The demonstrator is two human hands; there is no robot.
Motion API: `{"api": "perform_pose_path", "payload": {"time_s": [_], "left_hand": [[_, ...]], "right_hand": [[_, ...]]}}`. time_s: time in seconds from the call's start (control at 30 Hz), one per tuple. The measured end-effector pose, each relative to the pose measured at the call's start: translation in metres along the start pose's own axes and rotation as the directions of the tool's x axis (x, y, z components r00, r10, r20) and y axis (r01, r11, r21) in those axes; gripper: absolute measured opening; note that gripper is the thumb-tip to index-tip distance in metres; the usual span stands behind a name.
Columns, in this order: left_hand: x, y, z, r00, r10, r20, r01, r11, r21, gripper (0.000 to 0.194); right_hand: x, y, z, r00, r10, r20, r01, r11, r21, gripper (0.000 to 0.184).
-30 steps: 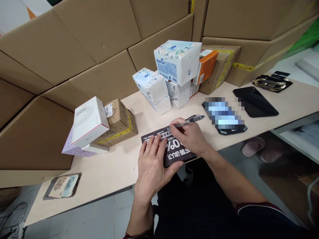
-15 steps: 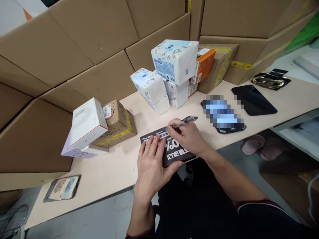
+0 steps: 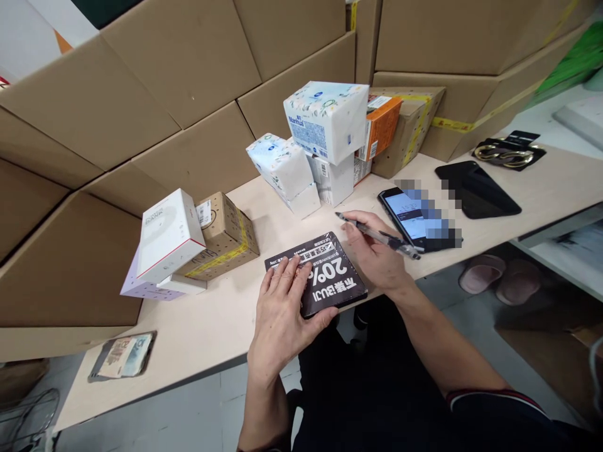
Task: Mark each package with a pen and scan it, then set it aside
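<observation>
A black packet (image 3: 330,284) with white print and "20%" lies at the front edge of the light wooden table (image 3: 211,320). My left hand (image 3: 285,311) rests on the packet's left side, fingers on top and thumb curled against its near edge, pinning it. My right hand (image 3: 377,254) is just right of the packet and grips a clear pen (image 3: 377,235) that points left, its tip lifted above the table behind the packet. A lit phone (image 3: 414,220) lies right behind that hand.
Tissue packs (image 3: 325,119) and small boxes stand at the back centre, and white and brown boxes (image 3: 188,242) sit at the left. A black pouch (image 3: 475,188), gold rings on a black card (image 3: 509,152) and a wallet with banknotes (image 3: 122,356) lie on the table. Large cartons (image 3: 164,69) wall the back.
My right hand lifted the pen off the packet's label and swung away to the right, turning the pen round. The left hand stayed on the packet.
</observation>
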State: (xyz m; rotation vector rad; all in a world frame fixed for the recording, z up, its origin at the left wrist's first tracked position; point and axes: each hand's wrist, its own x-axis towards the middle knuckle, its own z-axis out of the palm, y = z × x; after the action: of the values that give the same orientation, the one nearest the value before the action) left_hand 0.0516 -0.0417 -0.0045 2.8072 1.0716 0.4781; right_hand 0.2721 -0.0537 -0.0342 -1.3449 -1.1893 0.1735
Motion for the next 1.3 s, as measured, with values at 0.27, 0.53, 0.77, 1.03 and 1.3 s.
{"api": "perform_pose_path", "payload": {"time_s": [0.27,0.53,0.77,1.03,1.3], "left_hand": [[0.023,-0.021,0.006,0.994,-0.076,-0.08,0.074,0.997,-0.027,0.068],[0.029,-0.022,0.018,0.979,-0.035,-0.199,0.07,0.983,0.169,0.055],[0.02,-0.021,0.018,0.979,0.026,-0.204,0.015,0.98,0.197,0.054],[0.012,-0.006,0.02,0.952,0.069,-0.298,-0.029,0.99,0.136,0.05],[0.001,0.026,0.027,0.815,0.098,-0.571,-0.154,0.987,-0.051,0.037]], "right_hand": [[-0.002,0.024,-0.026,0.91,-0.052,0.41,0.32,0.716,-0.62,0.043],[-0.01,0.022,-0.02,0.881,0.05,0.47,0.339,0.625,-0.703,0.048],[-0.04,0.033,-0.067,0.994,0.083,-0.069,-0.102,0.531,-0.841,0.077],[-0.03,0.055,-0.071,0.969,0.199,-0.146,-0.233,0.538,-0.81,0.083],[-0.036,0.056,-0.073,0.969,0.186,-0.164,-0.248,0.734,-0.633,0.08]]}}
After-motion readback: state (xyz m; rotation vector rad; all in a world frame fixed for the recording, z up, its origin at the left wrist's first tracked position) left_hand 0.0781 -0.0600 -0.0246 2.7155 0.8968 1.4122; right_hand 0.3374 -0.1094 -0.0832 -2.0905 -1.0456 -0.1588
